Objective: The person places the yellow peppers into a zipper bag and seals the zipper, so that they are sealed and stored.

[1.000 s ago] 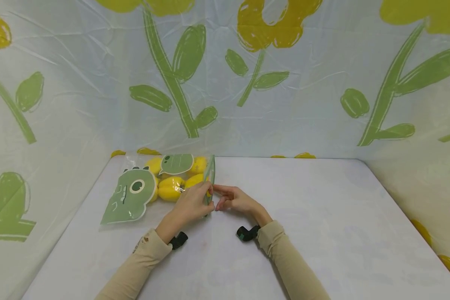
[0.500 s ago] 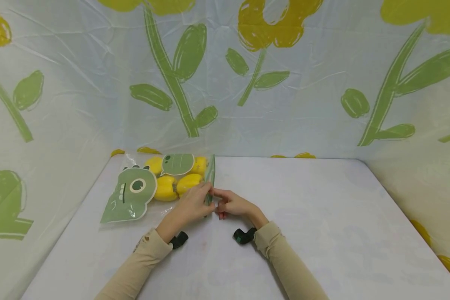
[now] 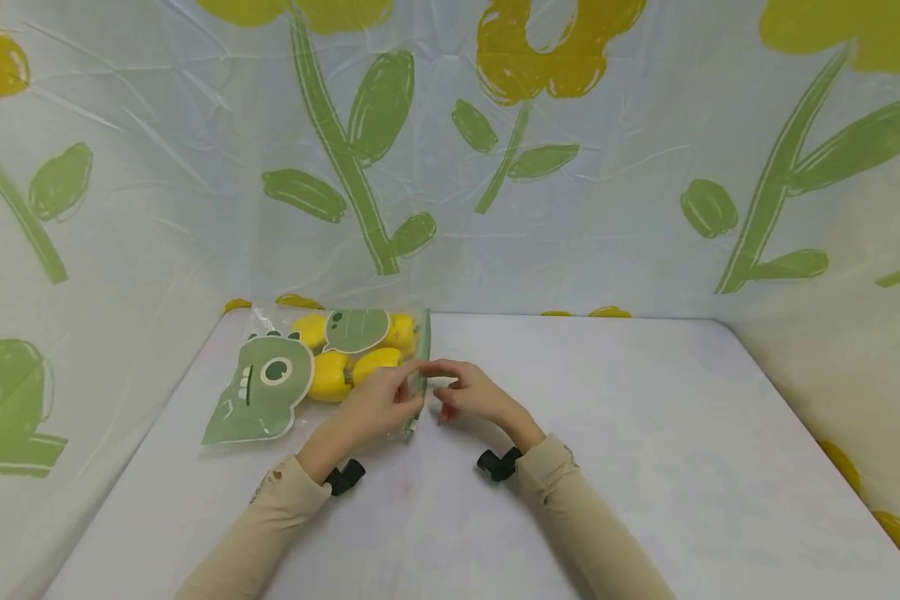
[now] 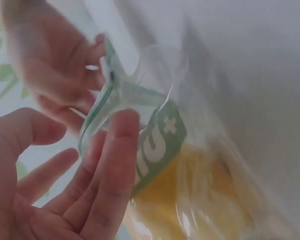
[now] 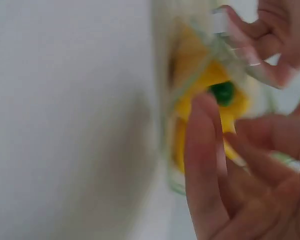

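Note:
A clear plastic zip bag [image 3: 258, 417] with a green dinosaur print lies at the left back of the table. Inside it are several yellow bell peppers [image 3: 332, 377]; a green stem shows on one in the right wrist view. My left hand [image 3: 375, 404] is at the bag's right end, its fingers extended against the green-edged mouth [image 4: 97, 107] and its thumb apart. My right hand [image 3: 480, 396] comes from the other side, its index finger reaching to the same edge. Both index fingertips meet there in the head view. The mouth gapes somewhat in the wrist views.
The white table [image 3: 682, 450] extends to the right and front. Behind it hangs a curtain [image 3: 592, 233] printed with yellow flowers and green leaves. A black wrist camera [image 3: 347, 477] sits on the left wrist, another black camera [image 3: 498, 464] on the right.
My left hand has drawn slightly left, its thumb coming away from the bag's edge. My right hand has shifted a little right, index finger raised. The peppers moved slightly left earlier.

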Motion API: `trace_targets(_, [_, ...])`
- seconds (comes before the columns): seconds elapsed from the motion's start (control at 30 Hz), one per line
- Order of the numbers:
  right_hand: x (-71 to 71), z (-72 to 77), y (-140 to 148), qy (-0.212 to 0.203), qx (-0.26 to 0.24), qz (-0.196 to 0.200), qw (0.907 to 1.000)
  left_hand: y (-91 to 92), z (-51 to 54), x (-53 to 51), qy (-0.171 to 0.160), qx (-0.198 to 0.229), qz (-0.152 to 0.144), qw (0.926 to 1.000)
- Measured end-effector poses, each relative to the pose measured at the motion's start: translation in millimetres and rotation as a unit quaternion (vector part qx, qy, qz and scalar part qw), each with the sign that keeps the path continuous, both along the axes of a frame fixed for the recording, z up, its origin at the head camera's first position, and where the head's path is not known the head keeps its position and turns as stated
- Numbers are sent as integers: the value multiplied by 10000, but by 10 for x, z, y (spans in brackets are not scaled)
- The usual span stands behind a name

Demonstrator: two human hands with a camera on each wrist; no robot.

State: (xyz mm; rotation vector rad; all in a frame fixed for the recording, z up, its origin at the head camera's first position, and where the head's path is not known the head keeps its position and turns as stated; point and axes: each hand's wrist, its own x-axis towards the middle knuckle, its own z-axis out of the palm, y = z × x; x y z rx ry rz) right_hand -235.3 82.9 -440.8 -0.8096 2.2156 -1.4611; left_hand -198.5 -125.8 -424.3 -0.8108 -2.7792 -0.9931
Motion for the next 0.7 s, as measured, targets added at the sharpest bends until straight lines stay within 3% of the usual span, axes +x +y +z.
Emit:
trace_targets(0.13, [65, 184, 57, 518, 233, -505, 9971, -148, 6, 57, -275, 300, -20, 9992])
trace_targets(0.23, [161, 214, 55, 431, 476, -593, 9962, -296, -23, 141, -1101, 905, -217, 9896])
trace_targets(0.3, [240, 168, 14, 219, 652, -527, 9962, -401, -57, 214, -1814, 1374, -345, 9732])
trace_targets(0.43, [394, -5, -124, -622, 635, -282, 9956, -552, -180, 375, -3020, 2096, -497, 9286])
trace_targets(0.47, [424, -46, -158, -825, 562, -267, 9946, -569, -217, 413, -3339, 2292, -565, 9126])
trace_targets(0.5, [451, -81, -192, -1049, 423, -301, 9931, -575, -252, 451, -3704, 2516, -657, 8917])
trace_targets(0.53, [471, -109, -223, -1235, 261, -380, 9913, -571, -282, 487, -4077, 2779, -766, 8664])
trace_targets(0.63, [508, -144, -294, -1773, -309, -754, 9808, -515, -342, 573, -5072, 3598, -921, 7777])
trace_targets(0.67, [512, -146, -313, -1972, -521, -898, 9749, -487, -353, 590, -5259, 3875, -878, 7520])
trace_targets(0.7, [516, -142, -329, -2180, -739, -1032, 9677, -457, -361, 601, -5312, 4152, -799, 7342])
